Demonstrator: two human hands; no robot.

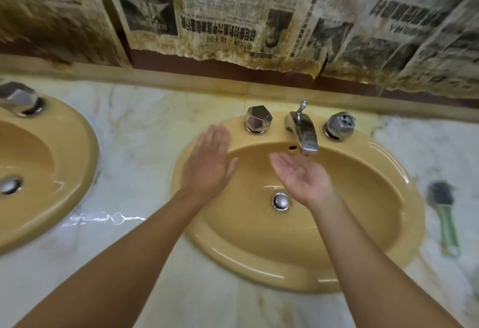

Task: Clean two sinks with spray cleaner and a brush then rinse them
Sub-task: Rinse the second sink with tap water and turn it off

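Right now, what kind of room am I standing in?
Probably a bathroom or washroom: a left sink and a right sink share one marble-look counter, with a chrome faucet and a scrub brush lying on the counter.

Wall: covered with newspaper sheets [233, 17], print upside down, in Chinese characters with some photos. Heavy brown-yellow staining on the paper, worst along the ragged lower edges and at far left. One torn corner curls down near the middle.

Below the paper: dark maroon band [181, 61], then a beige backsplash ledge [155, 79] running the full width.

Countertop [142, 131]: pale marble, faint yellowish veining, yellow discolouration next to the ledge. Wet patch [103, 217] at the left front, catching bright glints.
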